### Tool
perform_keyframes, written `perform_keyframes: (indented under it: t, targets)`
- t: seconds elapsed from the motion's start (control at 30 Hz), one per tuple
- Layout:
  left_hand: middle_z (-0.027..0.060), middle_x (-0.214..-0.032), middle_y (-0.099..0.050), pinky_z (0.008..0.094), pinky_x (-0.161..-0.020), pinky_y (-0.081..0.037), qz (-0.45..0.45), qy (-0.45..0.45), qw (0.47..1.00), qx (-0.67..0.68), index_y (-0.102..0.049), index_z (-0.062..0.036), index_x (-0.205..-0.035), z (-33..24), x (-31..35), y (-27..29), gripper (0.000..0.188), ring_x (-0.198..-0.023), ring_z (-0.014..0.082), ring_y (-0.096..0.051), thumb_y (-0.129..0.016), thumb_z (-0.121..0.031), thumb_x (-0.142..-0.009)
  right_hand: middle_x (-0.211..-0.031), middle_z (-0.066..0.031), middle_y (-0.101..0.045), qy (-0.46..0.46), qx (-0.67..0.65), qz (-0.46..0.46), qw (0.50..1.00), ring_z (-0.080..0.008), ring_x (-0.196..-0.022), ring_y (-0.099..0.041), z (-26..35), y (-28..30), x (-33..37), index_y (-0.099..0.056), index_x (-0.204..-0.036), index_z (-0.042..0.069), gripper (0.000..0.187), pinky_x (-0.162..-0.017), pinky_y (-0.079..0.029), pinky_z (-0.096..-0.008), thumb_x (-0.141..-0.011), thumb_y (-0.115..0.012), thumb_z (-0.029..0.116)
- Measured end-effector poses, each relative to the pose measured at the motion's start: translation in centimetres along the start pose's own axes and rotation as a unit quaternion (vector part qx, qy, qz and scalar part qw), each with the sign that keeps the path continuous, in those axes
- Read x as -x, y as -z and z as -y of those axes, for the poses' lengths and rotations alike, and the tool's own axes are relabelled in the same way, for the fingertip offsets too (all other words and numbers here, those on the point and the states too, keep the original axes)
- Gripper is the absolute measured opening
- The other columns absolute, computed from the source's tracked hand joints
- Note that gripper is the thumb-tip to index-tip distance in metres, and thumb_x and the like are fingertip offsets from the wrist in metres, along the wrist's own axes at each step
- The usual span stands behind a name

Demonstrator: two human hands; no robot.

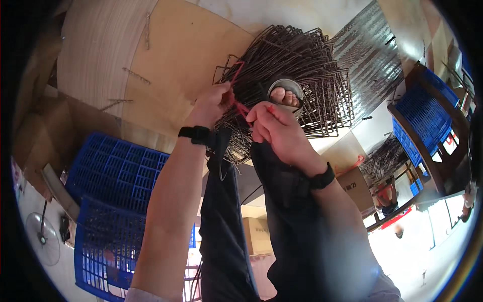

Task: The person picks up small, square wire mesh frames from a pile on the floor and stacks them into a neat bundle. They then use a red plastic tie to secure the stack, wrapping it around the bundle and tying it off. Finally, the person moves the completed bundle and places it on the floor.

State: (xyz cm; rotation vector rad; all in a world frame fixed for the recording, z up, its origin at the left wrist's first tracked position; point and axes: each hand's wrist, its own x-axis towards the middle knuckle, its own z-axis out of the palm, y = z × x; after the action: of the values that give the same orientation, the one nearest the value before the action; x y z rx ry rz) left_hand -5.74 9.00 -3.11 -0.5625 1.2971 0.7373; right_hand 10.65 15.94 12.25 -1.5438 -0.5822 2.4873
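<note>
A big stack of dark bent wire frames (287, 50) lies below my hands. Around its left part runs a thin red string (242, 107), stretched between my two hands. My left hand (215, 102) is closed on the string at the stack's left edge. Close by on the right, my right hand (279, 128) has its fingers curled tight around the string's other part. One sandalled foot (286, 94) presses on top of the stack. Where exactly the string passes under the wires is hidden.
Blue plastic crates (118, 171) stand at the left, with another blue crate (422, 113) at the right. A tan board (186, 55) carries loose twisted wire pieces (137, 75). Cardboard boxes (356, 189) and a second wire pile (385, 158) sit to the right.
</note>
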Motion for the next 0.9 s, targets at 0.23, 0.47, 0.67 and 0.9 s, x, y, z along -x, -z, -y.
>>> perform_keyframes:
  t: [0.23,0.47,0.67,0.9]
  targets:
    - [0.0066,-0.085,-0.062,0.0355,-0.088,-0.050,0.070,-0.140,0.973,0.169,-0.056,-0.0063,-0.094,-0.6,3.0,-3.4,0.004,-0.087,0.0221,-0.062,-0.052,-0.005,-0.094,-0.066,-0.0046,-0.050,0.082,0.234,-0.089,0.965,-0.0144,-0.058,-0.049,0.9,0.9,1.0,-0.058,-0.095,0.002,0.022,-0.057,-0.042,-0.0260,-0.101,-0.044,0.018]
    - [0.0028,-0.078,-0.055,0.0374,-0.081,-0.050,0.088,-0.105,0.990,-0.042,-0.054,-0.0038,-0.096,-3.0,1.5,-6.8,0.010,-0.074,0.0180,-0.059,-0.047,-0.011,-0.098,-0.084,-0.0194,-0.059,0.177,0.605,-0.114,0.768,-0.0330,-0.072,-0.063,0.7,1.6,1.8,-0.057,-0.097,0.001,0.013,-0.063,-0.051,-0.0414,-0.089,-0.052,0.010]
    - [0.0022,-0.066,-0.049,0.0356,-0.059,-0.049,0.016,-0.053,0.996,-0.072,-0.053,-0.0042,-0.089,-4.0,-1.1,-7.5,0.010,-0.056,0.0150,-0.049,-0.047,-0.008,-0.096,-0.074,-0.0141,-0.063,0.114,0.762,-0.033,0.636,-0.0300,-0.066,-0.066,0.0,1.4,1.2,-0.059,-0.086,0.002,0.010,-0.060,-0.053,-0.0438,-0.081,-0.055,0.008]
    - [0.0033,-0.069,-0.049,0.0356,-0.053,-0.048,-0.058,-0.086,0.973,-0.204,-0.056,-0.0044,-0.089,-2.8,-3.6,-7.3,0.014,-0.054,0.0161,-0.047,-0.045,-0.009,-0.096,-0.067,-0.0163,-0.063,0.093,0.715,0.050,0.691,-0.0319,-0.063,-0.066,0.2,3.6,1.0,-0.061,-0.077,0.001,0.010,-0.056,-0.052,-0.0430,-0.079,-0.055,0.008]
